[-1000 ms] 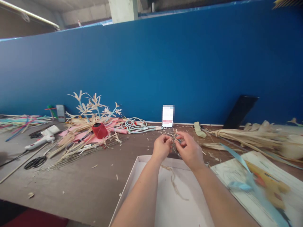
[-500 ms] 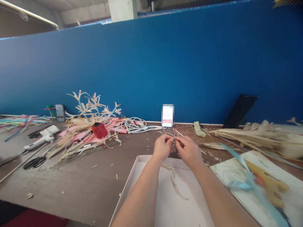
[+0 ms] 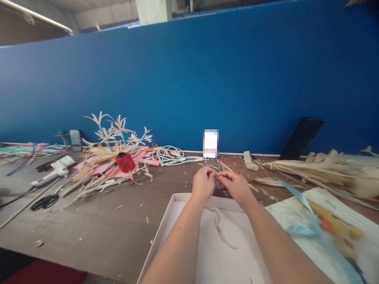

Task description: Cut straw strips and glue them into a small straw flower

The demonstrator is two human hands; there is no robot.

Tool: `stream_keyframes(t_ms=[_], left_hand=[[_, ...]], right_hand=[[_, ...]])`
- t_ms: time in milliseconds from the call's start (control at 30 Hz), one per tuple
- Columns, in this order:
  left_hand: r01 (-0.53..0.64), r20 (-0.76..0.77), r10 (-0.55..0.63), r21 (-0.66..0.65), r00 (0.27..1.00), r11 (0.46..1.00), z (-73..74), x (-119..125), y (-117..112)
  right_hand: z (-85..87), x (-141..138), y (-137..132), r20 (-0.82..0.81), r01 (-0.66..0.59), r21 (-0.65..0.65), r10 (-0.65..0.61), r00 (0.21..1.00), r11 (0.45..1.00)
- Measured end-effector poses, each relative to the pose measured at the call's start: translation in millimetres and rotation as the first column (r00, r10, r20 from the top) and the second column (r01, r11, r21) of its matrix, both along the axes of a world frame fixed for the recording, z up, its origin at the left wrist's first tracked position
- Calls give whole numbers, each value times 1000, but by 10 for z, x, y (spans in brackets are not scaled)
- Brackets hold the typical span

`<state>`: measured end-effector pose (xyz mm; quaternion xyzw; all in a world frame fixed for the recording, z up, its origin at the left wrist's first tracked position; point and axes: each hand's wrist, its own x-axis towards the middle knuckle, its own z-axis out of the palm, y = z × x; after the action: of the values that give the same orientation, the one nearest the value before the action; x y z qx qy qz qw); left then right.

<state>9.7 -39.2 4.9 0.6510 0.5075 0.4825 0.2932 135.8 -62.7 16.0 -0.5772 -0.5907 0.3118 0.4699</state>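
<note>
My left hand [image 3: 203, 184] and my right hand [image 3: 236, 187] meet just beyond the far edge of a shallow white box [image 3: 213, 202]. The fingertips of both are pinched close together. What lies between them is too small to make out; a thin, light bit shows near the left fingertips. Inside the box, below my wrists, lies a curved tan length of twine or dried strip [image 3: 219, 230]. Several small scraps and a dark tool-like thing [image 3: 224, 192] lie on the table just under the right hand.
To the left are dried-husk flowers [image 3: 118, 132], a red thread spool [image 3: 124, 162], scissors [image 3: 44, 202] and a white glue gun [image 3: 51, 176]. Coiled pale-blue cord [image 3: 170, 155] lies farther back. On the right are a husk bundle [image 3: 319, 173], a blue ribbon [image 3: 296, 193] and a yellow glue gun [image 3: 337, 223].
My right hand's fingers have shifted slightly and its fingertips now sit closer to the left ones. The dark thing beneath shows more. The rest of the table looks unchanged.
</note>
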Motion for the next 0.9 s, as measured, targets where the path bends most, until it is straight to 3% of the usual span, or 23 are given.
stream_keyframes(t_ms=[133, 400, 533, 667, 767, 900], left_hand=[[1, -55, 0, 24, 998, 1000, 27, -13, -19], [21, -73, -21, 5, 997, 1000, 29, -34, -12], [25, -51, -25, 13, 998, 1000, -3, -25, 3], [68, 53, -64, -74, 997, 995, -22, -11, 25], [151, 186, -114, -195, 976, 969, 17, -12, 27], [245, 358, -141, -262, 923, 934, 82, -19, 13]], right_hand=[[0, 22, -2, -32, 1, 0, -1, 999, 1000], [28, -10, -22, 75, 9, 44, -12, 997, 999], [-44, -3, 23, -11, 28, 50, -27, 1000, 998], [-91, 36, 22, 70, -6, 189, -7, 998, 982], [-67, 55, -16, 229, -109, 370, 23, 973, 923], [-12, 60, -54, 296, -121, 447, -19, 955, 886]])
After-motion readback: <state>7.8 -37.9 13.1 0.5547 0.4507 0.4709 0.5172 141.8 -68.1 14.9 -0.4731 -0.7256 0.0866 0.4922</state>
